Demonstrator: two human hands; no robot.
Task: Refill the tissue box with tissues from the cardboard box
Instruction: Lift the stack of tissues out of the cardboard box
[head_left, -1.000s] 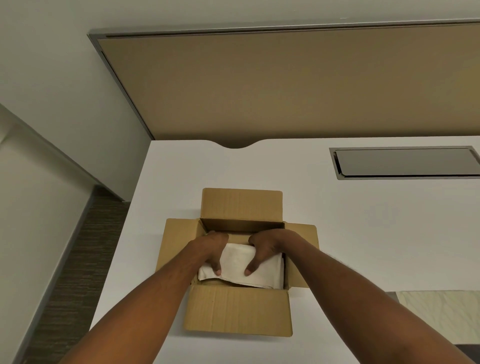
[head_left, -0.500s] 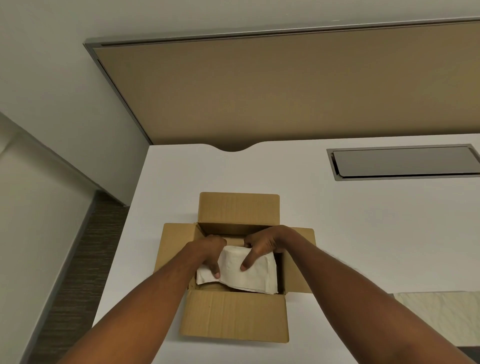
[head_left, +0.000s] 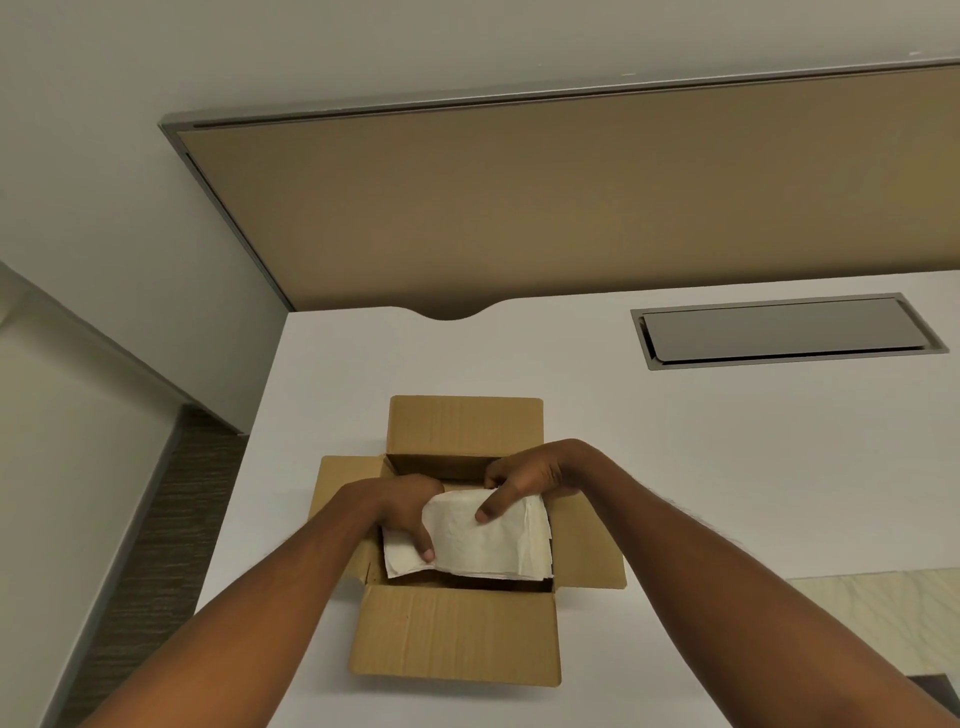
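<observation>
Tissues (head_left: 483, 545) sit as a pale folded stack inside the open cardboard box (head_left: 457, 634), which rests on the white tabletop (head_left: 727, 457) with all four flaps folded out. From my feed, both hands are already down in the opening. My left hand (head_left: 402, 512) is clamped on the stack's left end, thumb on top and the other fingers tucked out of sight beneath or behind it. My right hand (head_left: 524, 480) pinches the far right part, thumb pressed onto the top sheet, fingers curled over the far edge. So each grip is clenched on the stack, neither one free.

The stack's long axis runs left to right across the box, and it looks tilted, the right and far side riding higher than the near left corner, which sits low against the box wall. I judge the lift is underway but the stack has not cleared the rim.

The tissue box itself I cannot find anywhere in view; only a grey recessed panel (head_left: 784, 332) lies far right on the tabletop. The coming move therefore turns on raising the stack straight up, level, with both hands sharing it, the right hand leading since it is higher. Loose sheets could splay along the near edge.
</observation>
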